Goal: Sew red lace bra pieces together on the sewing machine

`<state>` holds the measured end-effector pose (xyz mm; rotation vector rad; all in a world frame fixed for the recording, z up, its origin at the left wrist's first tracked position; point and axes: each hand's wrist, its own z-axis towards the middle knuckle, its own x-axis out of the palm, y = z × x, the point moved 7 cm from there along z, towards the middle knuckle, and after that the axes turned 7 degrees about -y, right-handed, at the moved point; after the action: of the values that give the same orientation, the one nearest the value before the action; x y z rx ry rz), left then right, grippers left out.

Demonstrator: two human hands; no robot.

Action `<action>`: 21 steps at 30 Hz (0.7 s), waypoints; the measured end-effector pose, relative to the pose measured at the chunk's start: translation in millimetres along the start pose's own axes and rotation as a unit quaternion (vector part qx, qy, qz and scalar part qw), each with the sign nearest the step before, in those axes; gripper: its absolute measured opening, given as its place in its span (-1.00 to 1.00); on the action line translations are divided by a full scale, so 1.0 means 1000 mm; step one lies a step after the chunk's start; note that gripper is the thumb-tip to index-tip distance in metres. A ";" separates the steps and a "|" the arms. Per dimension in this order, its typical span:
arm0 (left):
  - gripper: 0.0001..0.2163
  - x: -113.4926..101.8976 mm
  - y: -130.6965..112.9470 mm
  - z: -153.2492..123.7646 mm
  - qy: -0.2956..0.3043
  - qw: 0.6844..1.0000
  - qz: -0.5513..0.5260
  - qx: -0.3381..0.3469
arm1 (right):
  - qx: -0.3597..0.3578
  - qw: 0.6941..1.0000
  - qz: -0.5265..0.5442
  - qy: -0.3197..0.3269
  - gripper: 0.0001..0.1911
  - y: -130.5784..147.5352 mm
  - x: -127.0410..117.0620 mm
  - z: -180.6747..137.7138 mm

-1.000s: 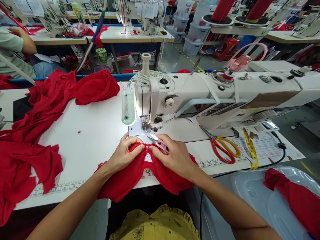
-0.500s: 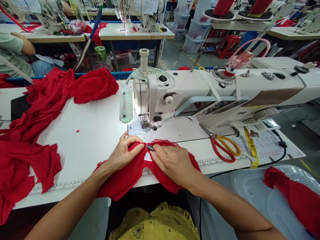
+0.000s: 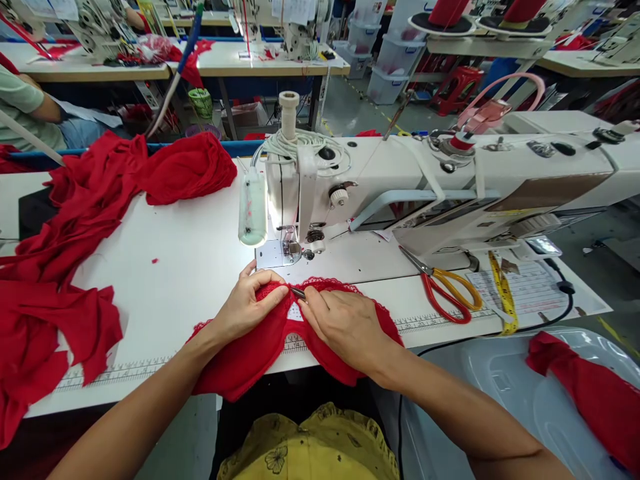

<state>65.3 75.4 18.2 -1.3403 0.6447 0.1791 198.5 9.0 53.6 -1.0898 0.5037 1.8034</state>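
Observation:
A red lace-edged bra (image 3: pixel 245 360) lies at the front edge of the white sewing table, its two cups side by side. My left hand (image 3: pixel 255 300) pinches the lace edge of the left cup near the centre, thumb against fingers. In my right hand (image 3: pixel 345 323) is a pair of small metal thread snips (image 3: pixel 298 293), mostly hidden by the fingers. Their tip points left and touches the fabric at the centre join. Just beyond the hands is the presser foot (image 3: pixel 291 249) of the sewing machine (image 3: pixel 380 167).
Red fabric pieces (image 3: pixel 90 213) are heaped on the left. Scissors (image 3: pixel 445 287) with red and yellow handles and a yellow tape measure (image 3: pixel 504 293) lie right of the machine. A pale plastic tub (image 3: pixel 480 373) stands at lower right, holding red fabric (image 3: pixel 585 387). Another person's arm (image 3: pixel 47 107) shows far left.
The snips have turned slightly in my right hand, with less of their metal showing now. Both hands and the bra stay nearly in place. The other person's arm has shifted a little.

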 end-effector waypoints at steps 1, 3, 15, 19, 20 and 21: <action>-0.76 0.000 0.000 0.000 -0.001 1.000 0.001 -0.001 | -0.002 1.000 -0.007 0.000 -0.79 0.000 0.000 0.000; -0.75 0.000 0.001 0.000 -0.004 1.000 0.003 -0.002 | -0.014 0.999 -0.029 -0.005 -0.84 0.002 -0.001 0.000; -0.76 -0.001 0.001 0.000 -0.009 1.000 -0.001 0.000 | -0.060 0.995 -0.075 -0.032 -0.86 0.009 -0.003 -0.002; -0.75 -0.002 0.000 0.000 -0.014 1.000 0.005 -0.001 | -0.044 0.999 -0.031 -0.008 -0.83 0.005 0.000 -0.003; -0.75 -0.002 0.000 0.000 -0.013 1.000 0.005 -0.001 | -0.016 1.000 -0.006 0.007 -0.81 -0.001 0.001 -0.003; -0.75 -0.002 0.000 0.001 -0.011 1.000 0.003 0.001 | 0.026 0.999 0.028 0.028 -0.80 -0.009 0.003 -0.002</action>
<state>64.1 76.3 19.1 -1.3328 0.6309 0.1987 206.5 13.0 50.4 -1.1035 0.6167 1.8017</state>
